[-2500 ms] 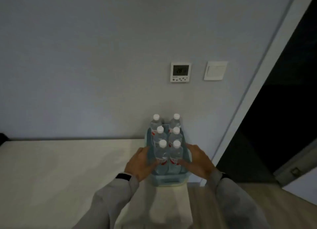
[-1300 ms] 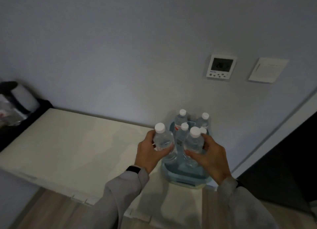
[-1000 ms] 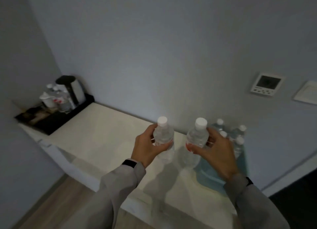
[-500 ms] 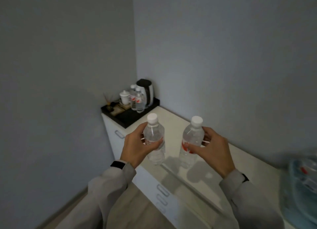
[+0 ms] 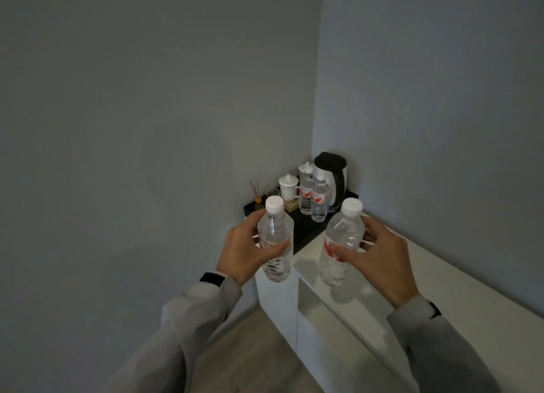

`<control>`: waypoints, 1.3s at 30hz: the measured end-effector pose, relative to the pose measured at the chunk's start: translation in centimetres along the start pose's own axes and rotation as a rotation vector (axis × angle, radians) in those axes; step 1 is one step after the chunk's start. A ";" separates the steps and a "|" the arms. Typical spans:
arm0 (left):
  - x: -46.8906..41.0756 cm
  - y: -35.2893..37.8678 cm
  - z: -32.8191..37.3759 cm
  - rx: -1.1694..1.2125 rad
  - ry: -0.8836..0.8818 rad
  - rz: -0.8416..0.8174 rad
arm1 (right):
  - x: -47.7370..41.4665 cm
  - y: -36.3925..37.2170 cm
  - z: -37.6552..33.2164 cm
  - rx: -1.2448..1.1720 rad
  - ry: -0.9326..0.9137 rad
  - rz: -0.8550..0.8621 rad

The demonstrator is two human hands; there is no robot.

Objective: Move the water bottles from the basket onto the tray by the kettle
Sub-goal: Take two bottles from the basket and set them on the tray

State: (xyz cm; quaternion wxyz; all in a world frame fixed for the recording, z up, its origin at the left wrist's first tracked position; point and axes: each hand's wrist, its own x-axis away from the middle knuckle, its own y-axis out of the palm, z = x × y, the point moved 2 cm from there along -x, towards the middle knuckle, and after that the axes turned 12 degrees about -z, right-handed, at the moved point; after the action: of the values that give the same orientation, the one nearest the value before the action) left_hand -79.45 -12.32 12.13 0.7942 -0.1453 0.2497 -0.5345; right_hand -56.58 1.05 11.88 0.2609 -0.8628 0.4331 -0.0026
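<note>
I hold one clear water bottle with a white cap in each hand, both upright and in the air. My left hand (image 5: 240, 251) grips the left bottle (image 5: 275, 239), which hangs past the counter's end. My right hand (image 5: 379, 257) grips the right bottle (image 5: 341, 239) above the white counter (image 5: 435, 289). Beyond them, in the room's corner, lies the black tray (image 5: 309, 229) with the kettle (image 5: 331, 177) on it. Two more water bottles (image 5: 319, 198) stand on that tray in front of the kettle. The basket is out of view.
A white lidded cup (image 5: 288, 186), a small reed diffuser (image 5: 257, 194) and other small items share the tray's left part. Grey walls meet right behind the tray. Wooden floor (image 5: 265, 351) lies left of the counter's white cabinet front.
Both hands lifted a bottle each out of the basket. My view swung left along the counter, so the basket left the frame and the tray with the kettle came closer.
</note>
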 end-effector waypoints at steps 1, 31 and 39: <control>-1.1 -0.9 -0.8 0.004 0.003 -0.003 | -1.4 0.7 0.0 -0.002 0.007 0.007; -30.9 -3.7 -20.6 0.136 0.090 -0.563 | -21.3 14.1 6.7 0.103 0.476 0.488; -35.2 -0.3 -24.8 0.078 0.001 -0.613 | -25.0 15.2 11.8 0.176 0.560 0.463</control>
State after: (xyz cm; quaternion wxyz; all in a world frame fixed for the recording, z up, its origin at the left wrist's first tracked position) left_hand -104.04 20.93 0.10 0.6009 -0.1832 0.1738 -0.7584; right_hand -80.75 17.61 0.35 0.1991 -0.6822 0.6693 -0.2169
